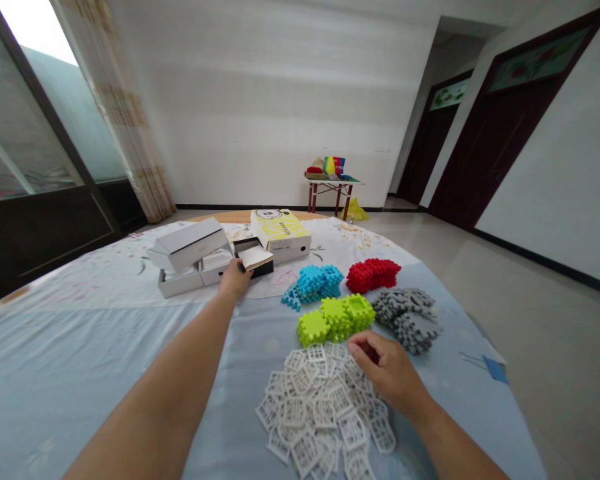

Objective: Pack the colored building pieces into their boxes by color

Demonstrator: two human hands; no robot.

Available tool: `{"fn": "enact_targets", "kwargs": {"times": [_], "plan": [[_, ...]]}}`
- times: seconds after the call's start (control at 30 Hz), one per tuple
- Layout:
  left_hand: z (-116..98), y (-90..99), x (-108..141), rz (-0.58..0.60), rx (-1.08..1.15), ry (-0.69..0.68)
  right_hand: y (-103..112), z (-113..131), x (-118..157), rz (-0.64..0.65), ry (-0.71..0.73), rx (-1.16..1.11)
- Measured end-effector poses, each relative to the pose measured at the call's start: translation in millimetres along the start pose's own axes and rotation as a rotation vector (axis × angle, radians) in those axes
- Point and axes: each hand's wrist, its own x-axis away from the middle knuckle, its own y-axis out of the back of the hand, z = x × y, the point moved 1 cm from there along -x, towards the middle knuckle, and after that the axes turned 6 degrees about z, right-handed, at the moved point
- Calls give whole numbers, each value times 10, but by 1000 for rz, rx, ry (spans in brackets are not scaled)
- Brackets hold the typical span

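My left hand (235,280) reaches out to a small black box (264,269) with a white panel (255,257) on it. Its fingers are closed at the box's near left corner. Closer to me, my right hand (387,367) is curled above the right side of a heap of white plastic window-shaped pieces (325,407). Whatever its fingers may hold is hidden. Just beyond the heap are lime-green interlocking blocks (336,320). Grey blocks (405,317) lie right of them, with blue blocks (314,283) and red blocks (373,275) farther back.
White boxes (190,245) are stacked left of the black box. A yellow-and-white cartoon box (283,233) stands behind it. The blue cloth (130,360) covers the round table's near part. A small side table (333,181) with colourful items stands by the far wall.
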Motion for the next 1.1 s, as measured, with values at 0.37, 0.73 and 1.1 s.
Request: {"fn": "enact_targets", "kwargs": {"times": [0.37, 0.73, 1.1], "plan": [[-16, 84, 214, 20, -289, -95, -3, 4, -3, 3, -7, -1], [85, 307, 673, 87, -397, -268, 56, 43, 15, -11, 7, -15], [374, 494, 1253, 25, -193, -323, -7, 33, 14, -4, 39, -33]]}}
